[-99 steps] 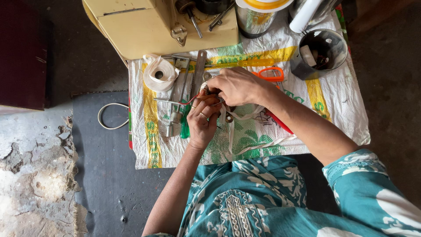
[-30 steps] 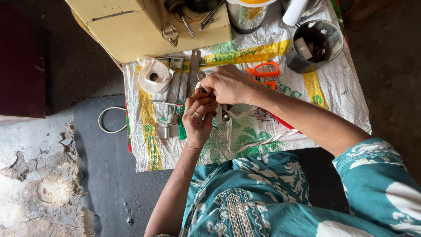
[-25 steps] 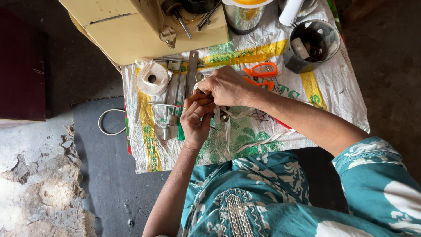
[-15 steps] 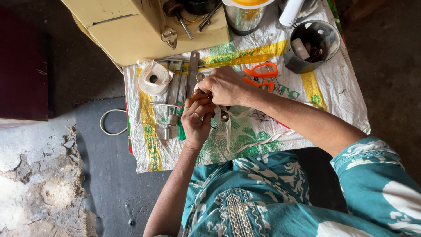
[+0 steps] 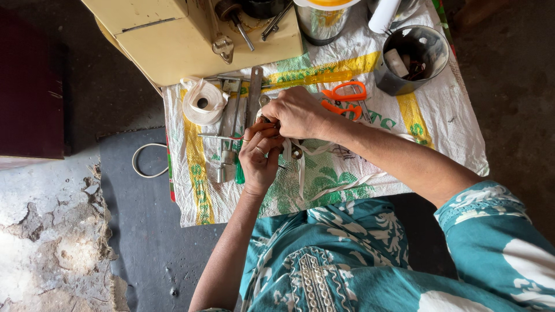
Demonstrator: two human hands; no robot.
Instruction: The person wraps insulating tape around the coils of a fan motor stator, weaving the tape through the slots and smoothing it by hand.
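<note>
Two hands are closed together over a small metal part above the woven sheet.

The left hand (image 5: 260,159) is pinched narrowly on a small metal piece (image 5: 296,151), the right hand (image 5: 298,112) is curled over it, and white tape (image 5: 324,188) is trailed from between them. The tape could be snagged on the orange scissors (image 5: 344,98) just beside; what the right fingers grip cannot be told.
</note>
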